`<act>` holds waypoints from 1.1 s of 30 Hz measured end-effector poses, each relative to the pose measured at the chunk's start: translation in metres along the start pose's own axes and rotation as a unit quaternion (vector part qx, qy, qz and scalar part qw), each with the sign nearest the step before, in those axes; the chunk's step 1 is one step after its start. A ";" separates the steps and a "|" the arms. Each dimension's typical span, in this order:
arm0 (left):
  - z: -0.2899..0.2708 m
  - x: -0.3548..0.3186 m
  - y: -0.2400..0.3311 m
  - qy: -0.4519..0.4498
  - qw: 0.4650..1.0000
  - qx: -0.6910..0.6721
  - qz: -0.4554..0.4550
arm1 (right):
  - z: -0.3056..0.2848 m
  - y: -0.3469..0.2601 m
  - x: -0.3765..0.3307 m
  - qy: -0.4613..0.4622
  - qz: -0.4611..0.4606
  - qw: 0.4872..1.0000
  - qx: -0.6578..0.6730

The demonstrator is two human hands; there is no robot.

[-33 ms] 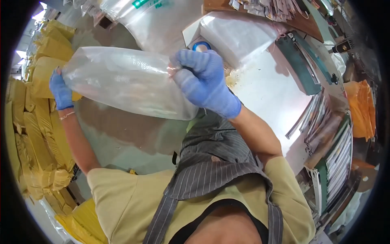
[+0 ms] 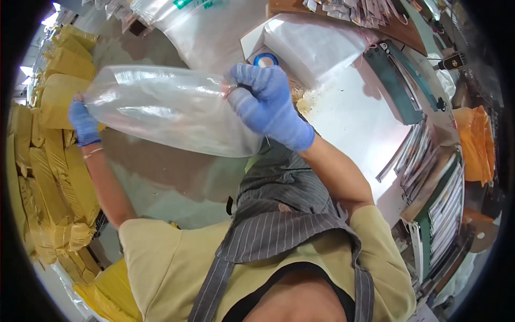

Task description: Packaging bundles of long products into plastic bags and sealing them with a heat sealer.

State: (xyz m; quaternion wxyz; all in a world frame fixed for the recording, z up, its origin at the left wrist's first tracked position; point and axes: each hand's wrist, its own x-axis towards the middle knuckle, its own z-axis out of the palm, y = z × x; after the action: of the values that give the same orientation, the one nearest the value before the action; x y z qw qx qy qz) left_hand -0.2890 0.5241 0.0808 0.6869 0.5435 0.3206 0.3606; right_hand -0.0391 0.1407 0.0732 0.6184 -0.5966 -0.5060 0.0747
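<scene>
Blue gloves on left hand (image 2: 83, 124) and right hand (image 2: 266, 104), striped grey apron, yellow shirt

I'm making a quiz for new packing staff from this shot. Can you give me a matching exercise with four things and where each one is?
Things:
1. clear plastic bag
2. yellow parcels
3. blue tape roll
4. orange packets

Places:
A. stacked along the person's left
B. on the table, just beyond the right hand
C. stretched between the left hand and the right hand
D. at the far right edge

Pairs: 1-C, 2-A, 3-B, 4-D
</scene>
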 end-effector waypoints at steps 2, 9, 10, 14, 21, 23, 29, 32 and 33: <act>-0.016 0.021 -0.045 0.045 0.995 0.057 0.062 | 0.002 0.046 -0.013 -0.004 0.067 0.998 -0.018; 0.054 0.076 -0.053 0.176 0.958 0.091 0.207 | -0.012 0.029 -0.019 0.056 0.116 0.987 0.101; 0.036 0.094 -0.051 0.216 0.919 0.178 0.279 | -0.011 0.025 -0.018 0.052 0.098 0.986 0.122; -0.040 0.131 -0.075 0.193 0.896 0.211 0.340 | 0.008 0.075 -0.040 0.020 0.289 0.826 0.483; 0.125 0.021 -0.043 0.227 0.874 0.303 0.304 | 0.010 0.230 -0.067 0.096 0.319 0.915 0.227; 0.219 -0.081 -0.036 0.155 0.874 0.251 0.385 | -0.014 0.248 -0.055 0.096 0.314 0.914 0.237; 0.335 -0.215 -0.131 -0.474 0.798 0.183 0.324 | -0.025 0.210 -0.072 0.131 0.362 0.859 0.337; 0.369 -0.167 -0.223 -0.152 0.904 0.310 0.250 | -0.064 0.240 -0.107 0.151 0.378 0.880 0.243; 0.365 -0.134 -0.253 -0.063 0.894 0.354 0.267 | -0.060 0.254 -0.108 0.153 0.378 0.880 0.243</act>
State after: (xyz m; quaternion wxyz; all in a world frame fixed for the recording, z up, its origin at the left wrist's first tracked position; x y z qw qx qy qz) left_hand -0.0197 0.1854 -0.0858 0.3458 0.8372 0.2261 0.3582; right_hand 0.0816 0.0958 -0.1779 0.7386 -0.5775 -0.1072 0.3310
